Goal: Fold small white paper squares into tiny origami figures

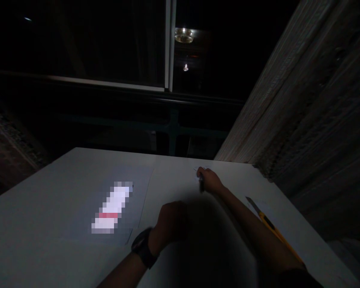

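My right hand (211, 181) is closed around a small dark object (201, 182) near the far side of the white table (174, 172). Blur and dim light hide its kind. Small paper scraps (195, 169) lie beside those fingers. Closer to me, my left hand (171, 221) is curled above the table, with a dark watch (144, 247) on its wrist. Its fingers are in deep shadow, so I cannot see what they hold, if anything. Partly behind my right forearm lies a yellow utility knife (268, 224) with its blade out.
At left a glowing screen (112, 208), blurred into blocks, lies over a pale paper sheet (142, 192). Beyond the table's back edge is a dark window with a white frame (169, 48). A heavy curtain (258, 104) hangs along the right side.
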Available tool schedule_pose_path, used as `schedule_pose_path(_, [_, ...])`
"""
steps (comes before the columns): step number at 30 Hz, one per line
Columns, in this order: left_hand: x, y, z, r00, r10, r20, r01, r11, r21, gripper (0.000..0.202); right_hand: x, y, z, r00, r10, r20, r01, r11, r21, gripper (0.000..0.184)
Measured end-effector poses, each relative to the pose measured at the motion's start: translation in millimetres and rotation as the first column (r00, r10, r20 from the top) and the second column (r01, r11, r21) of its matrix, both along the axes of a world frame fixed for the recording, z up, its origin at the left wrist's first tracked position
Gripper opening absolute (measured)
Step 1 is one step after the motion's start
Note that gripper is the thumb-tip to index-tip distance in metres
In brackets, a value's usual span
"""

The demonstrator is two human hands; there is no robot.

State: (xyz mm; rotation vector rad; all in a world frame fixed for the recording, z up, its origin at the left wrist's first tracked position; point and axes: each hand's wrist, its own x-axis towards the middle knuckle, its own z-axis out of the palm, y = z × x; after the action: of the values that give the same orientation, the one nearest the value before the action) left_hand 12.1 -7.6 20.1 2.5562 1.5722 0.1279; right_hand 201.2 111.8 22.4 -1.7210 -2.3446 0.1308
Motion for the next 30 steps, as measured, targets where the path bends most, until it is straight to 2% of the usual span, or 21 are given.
schedule_pose_path(4, [-1, 1, 0.9, 1.0, 0.003, 0.009, -0.003, 1.0, -0.027, 0.022, 9, 10, 2.1, 1.0, 0.003, -0.03, -0.003, 1.0, -0.012, 0.037])
schedule_pose_path(6, [-2, 1, -0.2, 1.0, -0.01, 0.011, 0.01, 1.0, -0.028, 0.024, 17, 9, 5.7, 0.989, 0.045, -0.141, -0.049, 0.998, -0.032, 0.04])
schedule_pose_path(8, [-2, 1, -1.6, 1.0, -0.019, 0.005, 0.019, 0.999, -0.032, 0.024, 31, 4, 12.8, 0.93, 0.116, -0.349, -0.136, 0.99, -0.033, 0.036])
schedule_pose_path(10, [-1, 1, -2.0, 0.999, -0.033, -0.002, 0.033, 0.999, -0.042, 0.024, 53, -9, 22.9, 0.775, 0.15, -0.614, -0.22, 0.975, -0.039, 0.027])
schedule_pose_path(11, [-1, 1, -1.7, 0.999, -0.046, -0.007, 0.045, 0.998, -0.046, 0.024, 65, -18, 28.7, 0.689, 0.113, -0.716, -0.226, 0.972, -0.065, 0.022])
schedule_pose_path(13, [1, -1, 0.1, 0.997, -0.08, -0.017, 0.079, 0.996, -0.052, 0.024, 93, -43, 40.4, 0.493, -0.044, -0.869, -0.194, 0.968, -0.159, 0.017])
schedule_pose_path(15, [2, -3, 2.0, 0.994, -0.11, -0.029, 0.108, 0.992, -0.058, 0.025, 121, -72, 51.4, 0.302, -0.166, -0.939, -0.168, 0.96, -0.224, 0.016])
schedule_pose_path(16, [3, -3, 2.4, 0.992, -0.124, -0.035, 0.122, 0.99, -0.067, 0.025, 134, -86, 56.2, 0.233, -0.189, -0.954, -0.138, 0.964, -0.225, 0.015])
schedule_pose_path(18, [5, -5, 1.5, 0.991, -0.125, -0.057, 0.121, 0.99, -0.073, 0.025, 157, -113, 63.4, 0.173, -0.206, -0.963, -0.04, 0.976, -0.216, 0.012])
schedule_pose_path(20, [7, -6, -1.4, 0.989, -0.136, -0.056, 0.132, 0.989, -0.059, 0.024, 176, -134, 64.9, 0.182, -0.234, -0.955, 0.081, 0.971, -0.223, 0.014])
schedule_pose_path(22, [8, -7, -4.8, 0.987, -0.14, -0.072, 0.138, 0.99, -0.041, 0.022, 191, -148, 58.2, 0.267, -0.309, -0.913, 0.164, 0.948, -0.273, 0.025])
schedule_pose_path(25, [10, -9, -7.8, 0.99, -0.126, -0.071, 0.127, 0.992, 0.004, 0.022, 205, -158, 32.3, 0.427, -0.385, -0.818, 0.29, 0.915, -0.279, 0.043])
schedule_pose_path(28, [11, -12, -8.5, 0.989, -0.137, -0.061, 0.141, 0.988, 0.069, 0.021, 205, -162, 0.6, 0.623, -0.459, -0.634, 0.464, 0.869, -0.173, 0.041])
schedule_pose_path(30, [11, -14, -9.8, 0.987, -0.151, -0.054, 0.156, 0.981, 0.113, 0.021, 198, -164, -14.9, 0.72, -0.494, -0.487, 0.555, 0.832, -0.023, 0.03])
